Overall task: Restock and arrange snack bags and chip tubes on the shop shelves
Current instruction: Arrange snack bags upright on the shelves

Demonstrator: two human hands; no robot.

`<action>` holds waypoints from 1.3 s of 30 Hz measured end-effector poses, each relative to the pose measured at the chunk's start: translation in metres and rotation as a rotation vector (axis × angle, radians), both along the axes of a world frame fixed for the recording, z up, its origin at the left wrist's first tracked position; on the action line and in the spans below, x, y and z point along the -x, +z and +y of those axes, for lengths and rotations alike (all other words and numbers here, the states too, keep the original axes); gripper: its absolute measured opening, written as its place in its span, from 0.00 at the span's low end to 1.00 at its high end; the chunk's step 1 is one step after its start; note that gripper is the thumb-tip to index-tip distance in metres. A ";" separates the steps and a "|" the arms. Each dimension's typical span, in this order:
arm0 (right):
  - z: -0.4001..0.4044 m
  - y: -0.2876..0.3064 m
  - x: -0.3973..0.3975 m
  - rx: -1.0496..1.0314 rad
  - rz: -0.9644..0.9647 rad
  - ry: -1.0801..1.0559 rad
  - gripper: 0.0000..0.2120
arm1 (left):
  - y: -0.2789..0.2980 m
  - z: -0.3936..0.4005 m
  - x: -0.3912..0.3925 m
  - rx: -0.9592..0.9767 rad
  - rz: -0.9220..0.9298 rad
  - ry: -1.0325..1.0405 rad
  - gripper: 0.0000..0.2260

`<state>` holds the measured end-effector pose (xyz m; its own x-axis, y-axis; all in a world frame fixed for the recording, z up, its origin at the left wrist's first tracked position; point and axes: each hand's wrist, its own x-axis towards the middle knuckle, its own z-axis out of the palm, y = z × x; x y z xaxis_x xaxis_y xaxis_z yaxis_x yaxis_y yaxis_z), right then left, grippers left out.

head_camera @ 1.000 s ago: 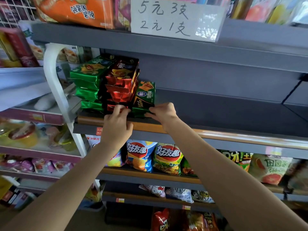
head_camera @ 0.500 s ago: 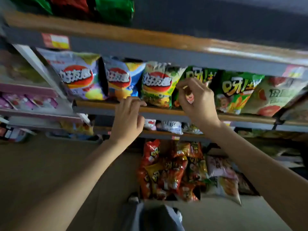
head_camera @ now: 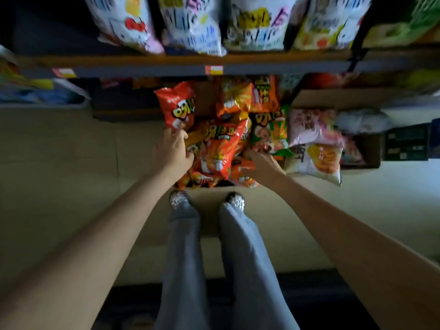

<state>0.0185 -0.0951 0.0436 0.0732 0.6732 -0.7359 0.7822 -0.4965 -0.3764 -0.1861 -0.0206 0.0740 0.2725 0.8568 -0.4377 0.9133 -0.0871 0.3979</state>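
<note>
A heap of orange and red snack bags (head_camera: 215, 148) lies on the floor under the lowest shelf, with a green bag (head_camera: 271, 133) and pale pink and white bags (head_camera: 314, 144) to its right. My left hand (head_camera: 172, 151) reaches down to the heap's left edge, fingers touching a red bag (head_camera: 177, 104). My right hand (head_camera: 262, 164) is at the heap's right side, fingers spread against an orange bag (head_camera: 244, 177). Neither hand clearly grips a bag.
A grey shelf edge (head_camera: 142, 70) with a red-yellow price tag (head_camera: 214, 69) runs across above the heap; white cartoon bags (head_camera: 190, 22) stand on it. A cardboard box (head_camera: 362, 148) sits at right. My legs and shoes (head_camera: 206, 201) stand close before the heap.
The view dropped from the upper shelves to the floor. Both hands left the shelf bags and moved down to the heap of orange bags.
</note>
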 end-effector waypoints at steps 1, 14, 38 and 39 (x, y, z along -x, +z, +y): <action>-0.005 -0.015 0.002 0.009 0.025 0.011 0.23 | -0.012 -0.005 -0.004 0.041 0.032 0.007 0.15; 0.008 -0.082 0.050 -0.106 -0.194 0.065 0.14 | -0.067 -0.037 -0.003 0.065 0.137 0.097 0.13; 0.004 0.557 -0.058 -1.060 0.297 -0.161 0.14 | 0.412 0.054 -0.074 0.824 -1.075 0.011 0.29; 0.005 0.564 -0.060 -1.148 0.170 -0.187 0.15 | 0.429 0.059 -0.076 0.804 -1.095 -0.024 0.28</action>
<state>0.0788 -0.0905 0.6074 0.2008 0.9371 0.2856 0.6295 0.1000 -0.7705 -0.1098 0.0379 0.5028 0.8114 0.4592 -0.3616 0.1005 0.4998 0.8603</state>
